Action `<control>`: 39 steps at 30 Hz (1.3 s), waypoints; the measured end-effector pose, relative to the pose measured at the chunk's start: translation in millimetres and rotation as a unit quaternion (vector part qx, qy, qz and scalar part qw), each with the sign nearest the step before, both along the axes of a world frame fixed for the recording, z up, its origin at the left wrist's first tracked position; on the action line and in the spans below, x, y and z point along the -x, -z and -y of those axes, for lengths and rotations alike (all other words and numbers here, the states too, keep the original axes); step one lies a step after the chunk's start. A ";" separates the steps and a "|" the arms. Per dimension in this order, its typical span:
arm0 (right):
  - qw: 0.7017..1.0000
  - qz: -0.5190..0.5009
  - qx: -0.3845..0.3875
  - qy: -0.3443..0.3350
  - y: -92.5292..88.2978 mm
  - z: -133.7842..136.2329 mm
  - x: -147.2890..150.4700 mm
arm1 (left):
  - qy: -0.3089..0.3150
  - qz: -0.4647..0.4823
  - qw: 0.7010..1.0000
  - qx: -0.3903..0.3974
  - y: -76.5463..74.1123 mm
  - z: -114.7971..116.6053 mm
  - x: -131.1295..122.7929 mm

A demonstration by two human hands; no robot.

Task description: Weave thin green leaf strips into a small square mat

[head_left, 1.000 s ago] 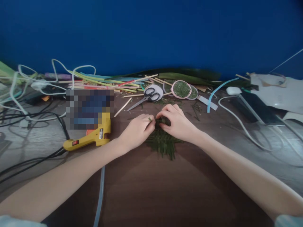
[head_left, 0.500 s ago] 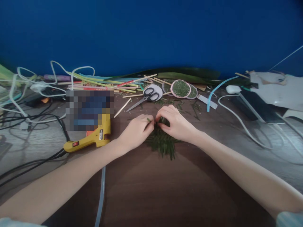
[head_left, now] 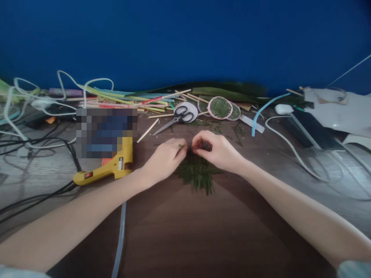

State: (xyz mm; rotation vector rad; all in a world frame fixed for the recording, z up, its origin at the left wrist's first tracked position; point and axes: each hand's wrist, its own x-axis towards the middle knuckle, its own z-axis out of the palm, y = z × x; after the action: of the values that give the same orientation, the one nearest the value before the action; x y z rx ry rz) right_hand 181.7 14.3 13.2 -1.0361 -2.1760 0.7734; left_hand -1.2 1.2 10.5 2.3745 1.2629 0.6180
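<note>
In the middle of the table a bunch of thin green leaf strips (head_left: 199, 175) fans out toward me below both hands. My left hand (head_left: 166, 158) is closed, thumb pressed to the forefinger, with a small green strip (head_left: 181, 146) poking out of the pinch. Close by on the right, my right hand (head_left: 216, 150) is curled with its fingertips together over the top of the bunch. What lies between its fingertips is too small to make out. Behind the hands, black-handled scissors (head_left: 180, 117) rest on a white disc (head_left: 193, 108).
A yellow glue gun (head_left: 107, 170) lies left of my left forearm. At the back are wooden sticks (head_left: 147, 129), a pink-rimmed disc covered in green bits (head_left: 220, 107) and long green leaves (head_left: 228, 91). White cables (head_left: 292, 148) and a phone (head_left: 314, 129) are on the right.
The fingertips of my two hands have moved slightly apart, and the right hand's curl looks more open. The whole view has shifted a little, with things slightly further left.
</note>
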 end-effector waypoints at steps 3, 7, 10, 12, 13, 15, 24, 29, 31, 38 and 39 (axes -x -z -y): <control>1.000 0.000 -0.002 -0.009 0.0 -0.6 -0.6 | -0.002 -0.001 1.000 0.002 0.2 -0.3 -0.1; 0.999 -0.019 0.022 0.025 1.4 -0.5 2.1 | -0.004 -0.001 1.000 0.006 -0.7 -0.6 -0.7; 0.998 -0.034 0.026 0.054 3.0 -0.8 6.1 | -0.005 -0.001 1.000 0.000 -1.0 -0.2 -0.2; 0.997 -0.039 0.020 0.059 3.6 -1.1 8.6 | -0.006 -0.002 1.000 -0.004 -0.8 0.3 0.5; 0.997 -0.039 0.016 0.060 3.8 -1.3 9.6 | -0.005 -0.001 1.000 -0.005 -0.7 0.5 0.8; 0.997 -0.041 0.011 0.060 4.4 -1.6 10.7 | -0.005 0.000 1.000 -0.007 -0.7 0.7 1.2; 0.996 -0.051 0.061 0.036 7.1 0.8 6.2 | -0.015 0.007 1.000 0.004 -4.3 -0.2 -1.1; 0.996 -0.044 0.074 0.030 2.7 2.6 5.4 | -0.015 0.016 1.000 0.008 -4.4 -1.5 -1.8; 0.996 -0.044 0.079 0.029 1.4 2.4 5.4 | -0.014 0.019 1.000 0.009 -3.6 -2.0 -1.8; 0.997 -0.030 0.073 -0.004 -3.4 0.5 2.6 | -0.026 0.004 1.000 0.014 -2.1 -2.6 -1.6; 0.997 -0.029 0.074 -0.008 -4.0 0.3 2.3 | -0.027 -0.001 1.000 0.015 -2.0 -2.4 -1.5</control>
State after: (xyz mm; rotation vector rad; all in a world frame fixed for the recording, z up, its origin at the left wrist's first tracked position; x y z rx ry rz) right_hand 179.4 14.0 17.1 -1.0558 -2.1061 0.9727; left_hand 0.3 3.6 12.5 2.3234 1.3327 0.6093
